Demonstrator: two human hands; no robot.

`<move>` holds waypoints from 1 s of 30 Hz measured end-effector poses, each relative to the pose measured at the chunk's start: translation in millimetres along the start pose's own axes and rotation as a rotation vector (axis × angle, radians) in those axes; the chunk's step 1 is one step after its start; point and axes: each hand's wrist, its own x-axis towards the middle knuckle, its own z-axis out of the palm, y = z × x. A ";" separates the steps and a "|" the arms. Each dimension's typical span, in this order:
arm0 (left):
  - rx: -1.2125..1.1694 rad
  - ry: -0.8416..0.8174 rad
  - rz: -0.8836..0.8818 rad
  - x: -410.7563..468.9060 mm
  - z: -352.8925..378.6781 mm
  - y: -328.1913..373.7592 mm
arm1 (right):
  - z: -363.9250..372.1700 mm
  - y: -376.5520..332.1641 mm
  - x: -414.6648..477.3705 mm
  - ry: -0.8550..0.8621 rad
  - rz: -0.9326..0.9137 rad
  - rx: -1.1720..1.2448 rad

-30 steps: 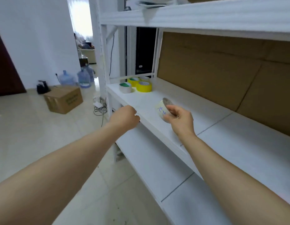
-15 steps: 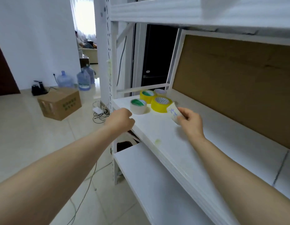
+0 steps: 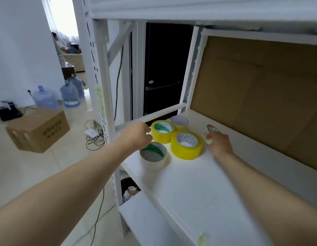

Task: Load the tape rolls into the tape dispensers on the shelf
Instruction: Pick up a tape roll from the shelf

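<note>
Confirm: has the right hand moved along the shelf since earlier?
Yes. The right hand, gripping a small tape roll, went along the shelf toward its far end, now just right of the near yellow tape roll.

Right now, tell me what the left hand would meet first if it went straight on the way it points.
Most likely the yellow tape roll with the green core, which lies just beyond the left hand. Depth is unclear, so the hand might pass above it.
</note>
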 end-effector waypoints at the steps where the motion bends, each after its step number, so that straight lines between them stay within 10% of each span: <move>1: 0.020 -0.023 0.049 15.2 1.6 -1.3 | 2.1 -1.9 5.8 -0.023 0.036 0.021; 10: 0.005 -0.209 0.336 114.2 8.1 -1.7 | -16.7 -59.5 -8.1 0.042 -0.029 0.218; 15: -0.045 -0.237 0.398 129.7 20.7 6.4 | -4.8 -72.1 -31.3 -0.476 -0.074 -0.238; 23: -0.505 -0.247 0.413 90.3 28.6 63.4 | -32.5 -45.3 -111.5 -0.010 0.035 0.428; 30: -1.028 -0.821 0.283 -96.3 43.9 204.9 | -127.7 39.6 -289.8 0.311 0.233 0.806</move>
